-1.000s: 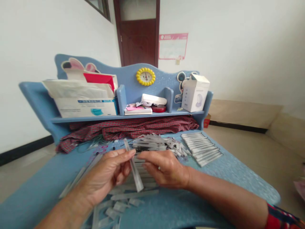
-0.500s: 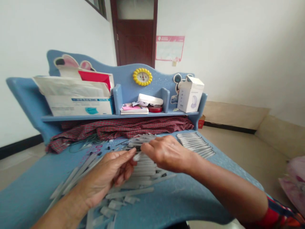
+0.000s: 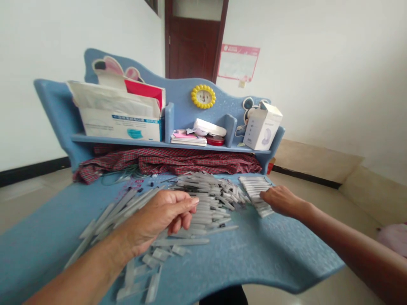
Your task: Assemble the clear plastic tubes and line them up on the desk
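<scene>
Plastic tubes (image 3: 206, 203), slim and clear with dark tips, lie in a loose, crisscrossed heap across the middle of a blue desk (image 3: 254, 267), and their exact shape is hard to make out because of blur and overlap. The left hand (image 3: 162, 216) hangs over the near left edge of the heap, its fingers half curled; they hide the palm, so I can't tell whether it holds anything. The right hand (image 3: 281, 201) reaches to the far right, its fingers (image 3: 267, 194) together and at or on the lower end of a neat row of tubes (image 3: 256, 192) lying side by side. It's seen nearly edge-on, so a grip can't be confirmed. More tubes (image 3: 117, 212) fan out to the left of the left hand, partly behind the wrist, while short clear pieces (image 3: 152, 258) lie scattered near the desk's front edge, some cut off by the forearm's shadow and overlap. Thin clear strands (image 3: 121, 176) and small dark bits (image 3: 151, 184) sit by a crumpled plaid cloth (image 3: 165, 163), which is tucked under the desk's shelf (image 3: 149, 142). On that shelf stand a face-mask box (image 3: 121, 127), a yellow clock (image 3: 203, 96), a red tin (image 3: 215, 141) and a white box (image 3: 262, 127), whose contents can't be seen.
</scene>
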The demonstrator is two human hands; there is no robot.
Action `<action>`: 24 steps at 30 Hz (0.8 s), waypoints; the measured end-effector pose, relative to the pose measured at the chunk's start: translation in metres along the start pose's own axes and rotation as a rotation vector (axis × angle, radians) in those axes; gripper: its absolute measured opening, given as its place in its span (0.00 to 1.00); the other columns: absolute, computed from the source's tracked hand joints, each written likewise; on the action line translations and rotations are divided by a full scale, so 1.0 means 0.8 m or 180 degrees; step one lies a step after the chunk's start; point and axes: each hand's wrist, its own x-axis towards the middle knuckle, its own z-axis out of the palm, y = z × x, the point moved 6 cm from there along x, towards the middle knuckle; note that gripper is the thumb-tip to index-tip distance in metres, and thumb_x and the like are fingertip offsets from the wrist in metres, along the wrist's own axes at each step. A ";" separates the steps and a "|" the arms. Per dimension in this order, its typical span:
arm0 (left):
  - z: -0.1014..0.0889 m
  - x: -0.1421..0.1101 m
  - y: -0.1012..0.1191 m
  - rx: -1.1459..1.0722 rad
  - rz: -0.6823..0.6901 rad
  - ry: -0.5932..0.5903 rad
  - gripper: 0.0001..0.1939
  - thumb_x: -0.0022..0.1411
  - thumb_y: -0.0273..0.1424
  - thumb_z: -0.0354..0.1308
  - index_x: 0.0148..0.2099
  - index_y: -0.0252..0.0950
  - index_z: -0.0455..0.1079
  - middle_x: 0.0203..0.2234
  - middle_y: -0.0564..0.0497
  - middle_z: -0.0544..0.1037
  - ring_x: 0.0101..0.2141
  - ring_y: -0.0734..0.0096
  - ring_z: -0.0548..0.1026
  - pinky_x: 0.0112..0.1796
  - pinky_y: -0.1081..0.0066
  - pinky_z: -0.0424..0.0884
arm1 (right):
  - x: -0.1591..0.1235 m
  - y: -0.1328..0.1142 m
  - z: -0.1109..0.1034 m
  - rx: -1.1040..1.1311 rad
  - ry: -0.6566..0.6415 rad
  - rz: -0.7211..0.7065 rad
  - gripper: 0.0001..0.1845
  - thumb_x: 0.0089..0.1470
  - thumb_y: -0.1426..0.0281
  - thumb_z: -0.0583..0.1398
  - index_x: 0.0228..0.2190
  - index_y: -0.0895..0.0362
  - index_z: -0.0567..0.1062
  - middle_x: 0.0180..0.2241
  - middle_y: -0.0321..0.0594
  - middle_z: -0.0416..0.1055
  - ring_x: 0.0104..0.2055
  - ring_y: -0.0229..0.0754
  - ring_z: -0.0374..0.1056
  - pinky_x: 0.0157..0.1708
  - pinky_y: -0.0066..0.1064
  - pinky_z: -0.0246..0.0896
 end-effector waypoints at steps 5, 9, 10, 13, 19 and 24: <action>0.001 0.002 -0.002 0.0007 0.0030 -0.0059 0.17 0.58 0.43 0.53 0.28 0.32 0.67 0.15 0.56 0.70 0.15 0.82 0.60 0.16 0.81 0.54 | 0.003 0.000 0.010 0.0010 -0.0011 0.0058 0.15 0.53 0.84 0.50 0.36 0.64 0.75 0.33 0.53 0.76 0.36 0.48 0.74 0.32 0.32 0.63; 0.000 0.002 -0.002 0.0036 0.0017 -0.0076 0.17 0.58 0.42 0.53 0.28 0.32 0.66 0.15 0.56 0.70 0.15 0.83 0.60 0.17 0.81 0.53 | 0.003 0.001 0.012 0.0006 -0.0017 0.0091 0.16 0.52 0.85 0.50 0.35 0.63 0.76 0.33 0.52 0.77 0.36 0.47 0.74 0.32 0.31 0.63; 0.001 0.002 -0.002 0.0038 0.0019 -0.0084 0.17 0.58 0.42 0.53 0.28 0.32 0.66 0.15 0.56 0.70 0.15 0.83 0.59 0.17 0.81 0.53 | 0.003 0.001 0.012 0.0008 -0.0021 0.0094 0.16 0.52 0.85 0.50 0.35 0.63 0.76 0.33 0.53 0.77 0.36 0.47 0.74 0.31 0.31 0.64; 0.002 0.000 0.000 0.0059 0.0016 -0.0118 0.18 0.58 0.43 0.54 0.28 0.31 0.66 0.15 0.56 0.70 0.15 0.82 0.60 0.17 0.81 0.53 | 0.003 0.002 0.014 0.0014 -0.0030 0.0099 0.17 0.52 0.86 0.50 0.35 0.64 0.75 0.32 0.53 0.77 0.36 0.48 0.74 0.32 0.31 0.64; 0.001 0.000 0.003 0.0091 0.0051 -0.0085 0.18 0.56 0.43 0.55 0.28 0.31 0.66 0.16 0.56 0.70 0.16 0.81 0.61 0.17 0.80 0.54 | 0.002 0.006 0.017 0.0063 -0.0027 0.0130 0.17 0.52 0.86 0.49 0.36 0.64 0.75 0.32 0.54 0.76 0.37 0.50 0.74 0.30 0.33 0.62; -0.001 -0.001 0.004 0.0161 0.0060 -0.0059 0.18 0.55 0.43 0.55 0.28 0.31 0.67 0.17 0.55 0.70 0.16 0.81 0.61 0.18 0.80 0.54 | -0.001 -0.002 0.010 0.0137 0.0054 0.0089 0.18 0.50 0.86 0.49 0.37 0.63 0.74 0.32 0.53 0.76 0.36 0.51 0.74 0.29 0.33 0.61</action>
